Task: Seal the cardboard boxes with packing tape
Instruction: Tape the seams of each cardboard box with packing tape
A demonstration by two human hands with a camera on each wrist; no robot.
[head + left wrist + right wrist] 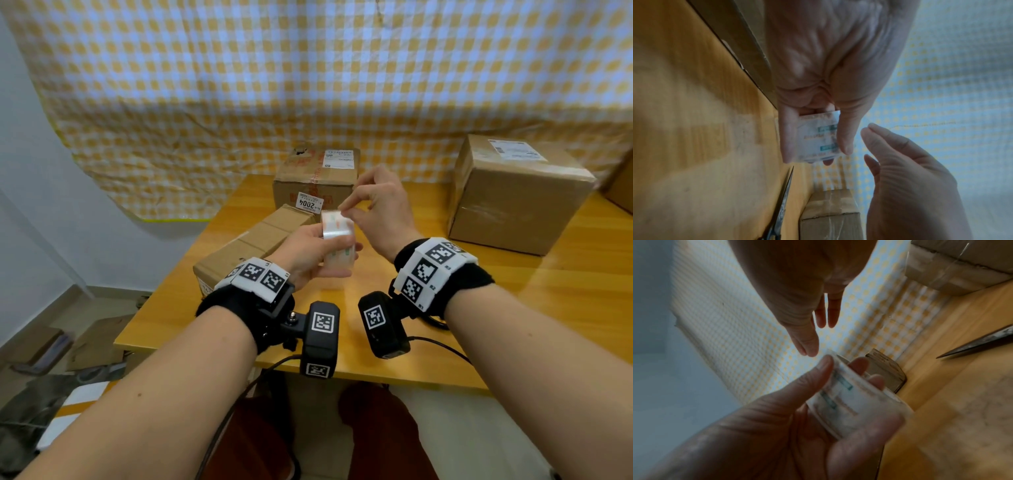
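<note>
A roll of clear packing tape [337, 240] with green print is held above the yellow table [565, 291]. My left hand [308, 253] grips the roll, thumb on one side and fingers on the other, as the left wrist view shows [818, 138]. My right hand [347, 210] pinches the tape's loose end at the roll's top edge between thumb and forefinger [809, 348]; a short clear strip [864, 123] runs to them. A long cardboard box [253, 243] lies just behind the left hand. A second box [318, 178] with labels stands behind it, and a large box [513, 195] stands at the right.
Scissors [785, 203] lie on the table near the hands, also seen as dark blades [978, 345] in the right wrist view. A yellow checked cloth [308, 85] hangs behind the table. Flat cardboard and clutter [68, 349] lie on the floor at left.
</note>
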